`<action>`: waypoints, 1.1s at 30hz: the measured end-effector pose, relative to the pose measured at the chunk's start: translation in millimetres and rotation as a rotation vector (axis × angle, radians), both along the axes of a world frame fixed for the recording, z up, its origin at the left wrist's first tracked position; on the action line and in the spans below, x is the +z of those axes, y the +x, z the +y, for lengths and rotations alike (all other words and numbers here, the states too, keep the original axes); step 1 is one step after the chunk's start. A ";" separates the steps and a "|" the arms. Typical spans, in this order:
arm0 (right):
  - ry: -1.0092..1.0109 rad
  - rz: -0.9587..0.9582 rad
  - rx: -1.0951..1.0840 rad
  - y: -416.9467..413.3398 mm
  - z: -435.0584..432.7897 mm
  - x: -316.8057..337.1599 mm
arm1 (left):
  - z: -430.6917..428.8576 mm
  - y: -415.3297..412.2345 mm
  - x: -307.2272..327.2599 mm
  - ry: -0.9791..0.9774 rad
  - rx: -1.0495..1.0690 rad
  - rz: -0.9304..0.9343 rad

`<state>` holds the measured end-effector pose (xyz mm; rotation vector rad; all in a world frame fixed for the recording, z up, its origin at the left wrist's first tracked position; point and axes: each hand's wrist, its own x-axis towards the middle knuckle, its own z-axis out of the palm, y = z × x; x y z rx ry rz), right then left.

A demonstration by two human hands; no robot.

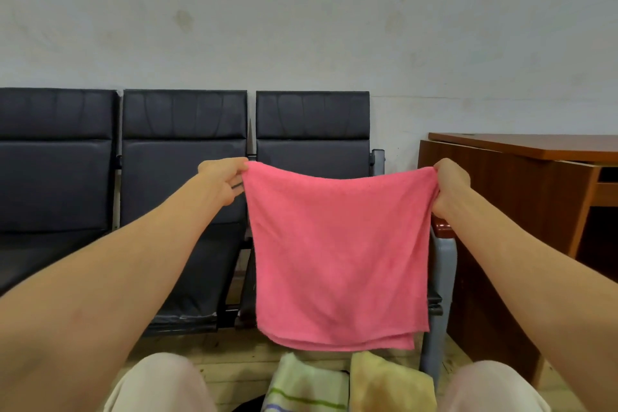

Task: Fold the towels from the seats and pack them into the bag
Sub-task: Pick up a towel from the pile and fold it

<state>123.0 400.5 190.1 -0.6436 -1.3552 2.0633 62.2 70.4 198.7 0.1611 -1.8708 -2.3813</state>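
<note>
The left hand (223, 179) pinches the upper left corner of the pink towel (339, 254); its fingers (238, 185) are curled tight on the cloth. The right hand (450, 186) grips the upper right corner in the same way, fingers closed round the bunched edge. Both arms are stretched forward, and the towel hangs between the hands, spread flat and slightly sagging along its top edge. At the bottom edge two layers show, so the towel is doubled over.

The towel hangs in front of the rightmost seat of a row of dark padded seats (184, 157) that stands against a pale wall (301, 10). It touches neither the seat nor the floor.

Below the towel, between the person's knees, lie two folded towels side by side: a pale green striped towel (306, 385) on the left and a yellow towel (389, 381) on the right. What they rest on cannot be told.

A brown wooden desk (521, 147) stands to the right of the seats.
</note>
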 end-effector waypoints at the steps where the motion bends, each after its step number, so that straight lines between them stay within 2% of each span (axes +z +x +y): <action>1: 0.019 0.001 -0.016 0.7 -0.8 -0.9 | -1.7 1.0 2.0 0.017 -0.009 -0.007; 6: 0.151 -0.035 -0.063 2.1 -0.4 -2.1 | -2.0 4.7 4.4 0.042 -0.052 -0.053; 10: 0.230 -0.047 -0.089 3.0 -1.7 -2.3 | 0.2 1.2 0.8 -0.039 -0.007 -0.055; 14: 0.320 -0.078 -0.046 1.4 1.0 -3.8 | 4.4 1.5 -3.6 -0.127 -0.065 -0.095; 17: 0.470 -0.114 -0.102 1.6 4.7 -8.4 | 7.0 1.6 -7.7 -0.152 -0.069 -0.079; 21: 0.719 -0.175 -0.166 8.4 8.2 -13.1 | 10.6 -0.6 -9.9 -0.086 -0.009 -0.009; 25: 0.731 -0.206 -0.175 6.7 13.0 -14.0 | 15.4 -1.8 -8.3 -0.049 0.038 0.049; 33: 0.752 -0.196 -0.188 3.5 12.2 -19.4 | 14.5 -13.7 -7.5 -0.192 0.133 0.115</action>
